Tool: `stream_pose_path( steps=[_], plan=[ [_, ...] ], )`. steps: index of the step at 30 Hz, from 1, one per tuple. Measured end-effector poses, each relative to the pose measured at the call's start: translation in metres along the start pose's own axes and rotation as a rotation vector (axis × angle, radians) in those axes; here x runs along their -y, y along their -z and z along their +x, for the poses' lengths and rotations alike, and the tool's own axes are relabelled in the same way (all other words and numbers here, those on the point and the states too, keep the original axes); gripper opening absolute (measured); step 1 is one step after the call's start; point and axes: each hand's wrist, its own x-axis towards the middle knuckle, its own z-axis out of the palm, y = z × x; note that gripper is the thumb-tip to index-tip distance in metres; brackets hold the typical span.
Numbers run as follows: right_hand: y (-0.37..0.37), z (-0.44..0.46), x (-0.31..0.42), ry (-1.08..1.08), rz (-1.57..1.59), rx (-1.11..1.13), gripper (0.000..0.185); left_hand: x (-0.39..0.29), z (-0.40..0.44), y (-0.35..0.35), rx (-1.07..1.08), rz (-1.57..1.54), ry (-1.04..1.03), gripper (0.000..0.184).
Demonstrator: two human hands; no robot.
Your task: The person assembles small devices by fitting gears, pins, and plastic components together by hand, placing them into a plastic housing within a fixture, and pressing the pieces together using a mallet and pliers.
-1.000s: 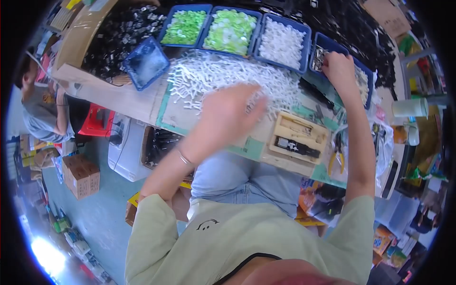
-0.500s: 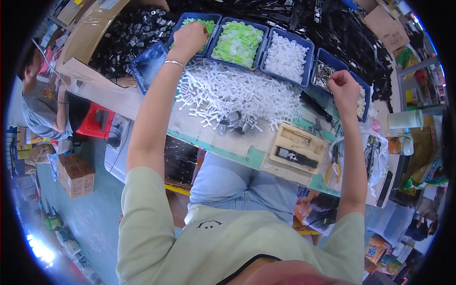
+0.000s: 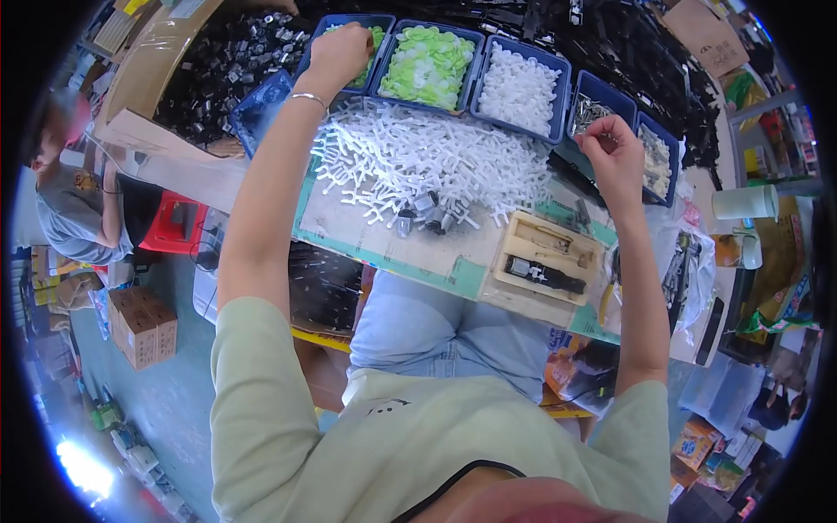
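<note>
My left hand is over the leftmost blue bin, which holds small green pieces. Its fingers are curled down, and whatever they hold is hidden. My right hand is at the near edge of the bin of small metal parts, thumb and fingertips pinched together; anything between them is too small to name. Between my hands lies a heap of white forked plastic pieces. A cream-coloured fixture near the table edge holds a black part with a metal end.
Further bins hold light green discs, white pieces and cream pieces. Black and metal parts fill a cardboard box at left. Several metal caps lie before the heap. A person sits at far left.
The view has shifted slightly. My left hand stays at the green-piece bin and my right hand at the metal-part bin, its wrist turned a little and its fingers more curled.
</note>
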Motion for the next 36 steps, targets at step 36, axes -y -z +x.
stream_pose_path(
  steps=[36],
  plan=[
    [-0.020, -0.131, 0.090, -0.025, 0.220, -0.004, 0.011, -0.231, -0.196, 0.079, -0.017, -1.771, 0.130, 0.034]
  ],
)
